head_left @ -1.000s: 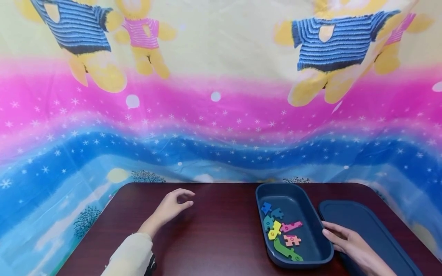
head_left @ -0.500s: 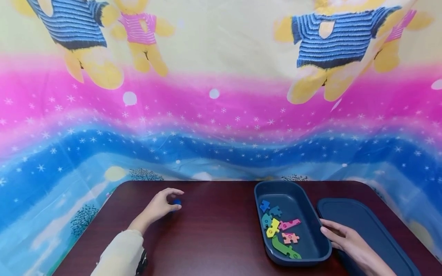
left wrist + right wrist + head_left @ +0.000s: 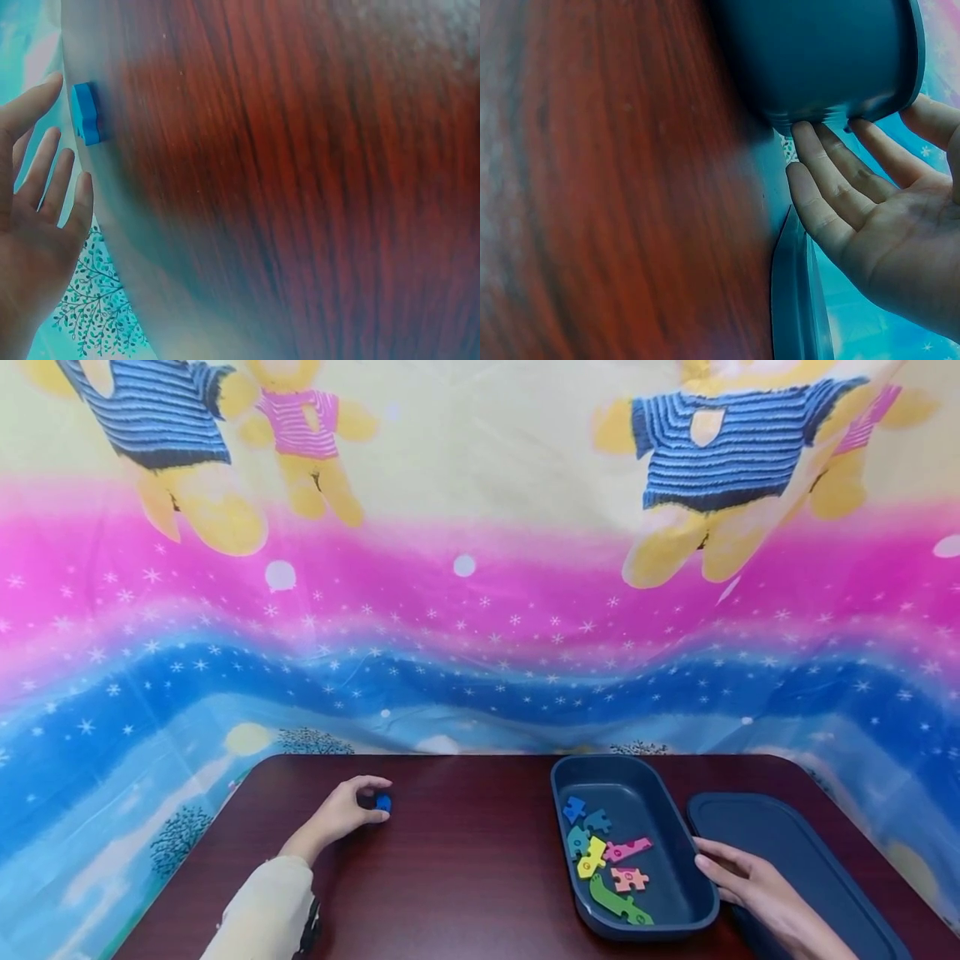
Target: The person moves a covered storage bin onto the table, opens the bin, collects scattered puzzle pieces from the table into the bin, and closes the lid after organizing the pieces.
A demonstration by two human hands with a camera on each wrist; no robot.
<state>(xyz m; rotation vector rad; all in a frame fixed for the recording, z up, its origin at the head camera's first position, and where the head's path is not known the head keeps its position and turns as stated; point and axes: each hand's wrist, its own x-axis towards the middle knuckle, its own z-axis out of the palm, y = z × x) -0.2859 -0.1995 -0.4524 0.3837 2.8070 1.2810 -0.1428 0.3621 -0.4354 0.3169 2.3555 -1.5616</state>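
In the head view, my left hand [image 3: 341, 810] is at the table's left side, fingers spread round a small blue piece [image 3: 384, 802] without a visible grip. The left wrist view has that blue piece [image 3: 85, 114] resting on the table, a small gap from the fingertips. My right hand [image 3: 757, 881] touches the outer right wall of a dark blue box [image 3: 675, 793] with extended fingers [image 3: 840, 191]. Inside the box lie several jigsaw pieces, among them a yellow one [image 3: 592, 857], a pink one [image 3: 630, 849], a salmon one [image 3: 630, 880] and a long green one [image 3: 618, 900].
A dark blue lid [image 3: 787, 843] lies flat to the right of the box, partly behind the right hand. The dark red-brown table [image 3: 465, 860] stretches between the left hand and the box. A printed curtain [image 3: 465, 635] hangs behind the table's far edge.
My left hand has moved slightly left and down, and the blue piece has come into view beside its fingers. The right hand stays against the box. The view has shifted slightly.
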